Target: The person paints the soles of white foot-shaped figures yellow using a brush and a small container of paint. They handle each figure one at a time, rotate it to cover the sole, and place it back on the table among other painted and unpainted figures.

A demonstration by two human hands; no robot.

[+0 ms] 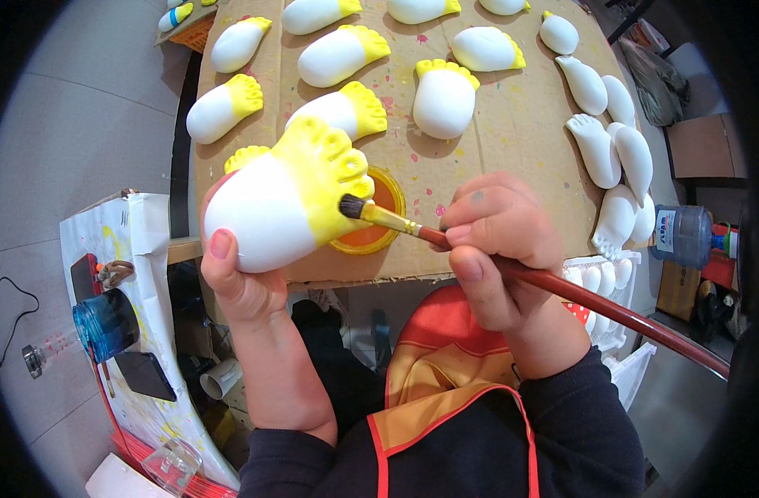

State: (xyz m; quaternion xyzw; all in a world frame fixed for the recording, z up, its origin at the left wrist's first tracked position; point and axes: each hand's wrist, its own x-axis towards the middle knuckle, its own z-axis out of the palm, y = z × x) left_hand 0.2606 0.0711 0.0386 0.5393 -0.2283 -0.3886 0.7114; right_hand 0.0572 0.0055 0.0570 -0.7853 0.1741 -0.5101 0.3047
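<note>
My left hand (242,274) grips a white foot-shaped figure (261,211), its toes and front part coated in yellow paint. In my right hand (500,243) is a paintbrush (429,234) with a long reddish-brown handle. The dark bristles touch the yellow area below the toes. Partly hidden behind the held foot, a round tub (388,246) with a yellow rim and orange-yellow contents stands on the cardboard-covered table (429,168). A smaller yellow-toed foot (247,157) also shows from behind it.
Several yellow-toed feet (444,103) lie across the table's far side. Unpainted white feet (594,149) line its right edge. At left, a paper-covered side table (149,249) holds a blue jar (105,324) and a phone (146,375). A white basket (616,311) holds more white pieces.
</note>
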